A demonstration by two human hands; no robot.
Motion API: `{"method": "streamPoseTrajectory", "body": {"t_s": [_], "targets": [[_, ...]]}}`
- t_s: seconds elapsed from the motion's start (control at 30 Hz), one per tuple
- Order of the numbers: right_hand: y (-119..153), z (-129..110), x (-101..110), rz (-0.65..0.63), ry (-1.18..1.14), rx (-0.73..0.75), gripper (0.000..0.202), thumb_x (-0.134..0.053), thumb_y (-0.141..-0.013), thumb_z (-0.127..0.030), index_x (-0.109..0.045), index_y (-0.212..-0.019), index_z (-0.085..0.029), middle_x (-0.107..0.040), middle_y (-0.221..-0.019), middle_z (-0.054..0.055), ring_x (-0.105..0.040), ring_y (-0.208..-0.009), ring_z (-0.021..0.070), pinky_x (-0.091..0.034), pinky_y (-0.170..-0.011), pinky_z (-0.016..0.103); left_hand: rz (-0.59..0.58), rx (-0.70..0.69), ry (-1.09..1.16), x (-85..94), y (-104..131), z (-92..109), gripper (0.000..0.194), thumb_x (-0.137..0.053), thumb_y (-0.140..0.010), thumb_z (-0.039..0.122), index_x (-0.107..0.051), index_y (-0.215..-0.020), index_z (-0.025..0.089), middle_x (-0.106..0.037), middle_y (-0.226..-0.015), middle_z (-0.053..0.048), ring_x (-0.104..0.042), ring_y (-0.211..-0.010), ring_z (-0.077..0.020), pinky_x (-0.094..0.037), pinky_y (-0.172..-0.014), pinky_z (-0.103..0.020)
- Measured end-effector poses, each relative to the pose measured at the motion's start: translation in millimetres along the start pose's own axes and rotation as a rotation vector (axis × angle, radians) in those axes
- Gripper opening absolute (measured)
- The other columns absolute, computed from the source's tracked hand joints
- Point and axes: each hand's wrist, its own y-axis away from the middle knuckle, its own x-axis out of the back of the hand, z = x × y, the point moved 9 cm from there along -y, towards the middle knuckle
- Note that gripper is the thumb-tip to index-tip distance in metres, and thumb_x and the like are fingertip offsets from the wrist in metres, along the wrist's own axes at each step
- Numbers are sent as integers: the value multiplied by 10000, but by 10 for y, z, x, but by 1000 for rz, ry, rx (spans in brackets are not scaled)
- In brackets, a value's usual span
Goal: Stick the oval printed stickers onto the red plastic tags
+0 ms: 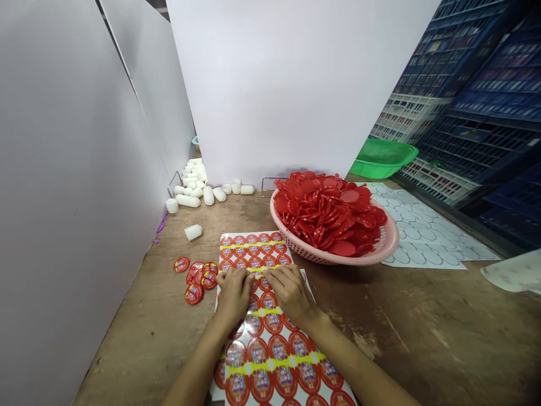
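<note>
A glossy sheet of round red stickers (279, 351) with yellow bands lies in front of me on the wooden table, over other such sheets. My left hand (234, 292) is on its left half, fingers curled and tips pressed to the stickers. Opposite it, my right hand (291, 290) has its fingers together and bent down onto the same rows. Both hands appear to grip the sheet, their fingertips close together; the thumbs are partly hidden. Left of my left hand lie several red discs (194, 294) bearing printed stickers.
A pink basket (391, 248) heaped with plain red plastic pieces (327, 211) stands at right. White rolls (188, 200) lie at back left. Used backing sheets (422, 225) lie at far right, near a green basin (382, 158) and stacked crates (486, 107). White panels (296, 84) enclose the table's back and left.
</note>
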Motion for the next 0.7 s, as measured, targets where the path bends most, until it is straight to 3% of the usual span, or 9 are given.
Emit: {"method": "streamPoseTrajectory", "body": {"t_s": [0.1,0.3,0.4,0.47,0.6,0.7], "targets": [[60,-46,8,80,56,101,287,-424,-937,-71,-624,-1136,-118,-722,-991,111,-627,-880,204,-420,-781,369,-10,4,-13,-21,3,-11,269,-412,-948,278,-579,-760,183,-649,-819,-38,-527,-882,-223,-267,-854,-407],[125,-114,21,53,149,212,323,-373,-936,-59,-644,-1111,-83,-719,-1050,153,-652,-960,238,-458,-814,409,-11,-18,-56,-31,0,13,254,-411,-948,264,-589,-786,185,-658,-836,-38,-520,-890,-226,-275,-852,-406],[120,-103,23,40,75,220,305,-401,-926,-57,-657,-1086,-104,-714,-1073,150,-638,-1004,239,-461,-808,409,-25,-24,-94,-47,-3,23,270,-394,-956,260,-583,-781,180,-662,-838,-43,-514,-882,-231,-274,-840,-411],[76,-6,31,50,-52,118,251,-473,-912,-86,-679,-1033,-163,-717,-1080,110,-612,-1035,237,-450,-818,413,-30,-33,-101,-52,-2,33,273,-384,-961,258,-578,-786,179,-663,-848,-45,-515,-890,-233,-273,-842,-415],[14,219,74,72,-274,-256,129,-618,-832,-131,-668,-752,-219,-705,-964,41,-572,-975,236,-428,-815,415,-28,-61,-131,-52,5,54,266,-372,-965,250,-571,-804,178,-651,-847,-43,-518,-885,-233,-281,-851,-424],[-40,55,311,67,-370,-280,122,-561,-837,-113,-598,-762,-202,-620,-952,55,-556,-934,215,-445,-801,381,-15,-74,-171,-41,16,61,284,-351,-967,242,-571,-800,178,-634,-827,-45,-515,-865,-237,-295,-848,-438]]}}
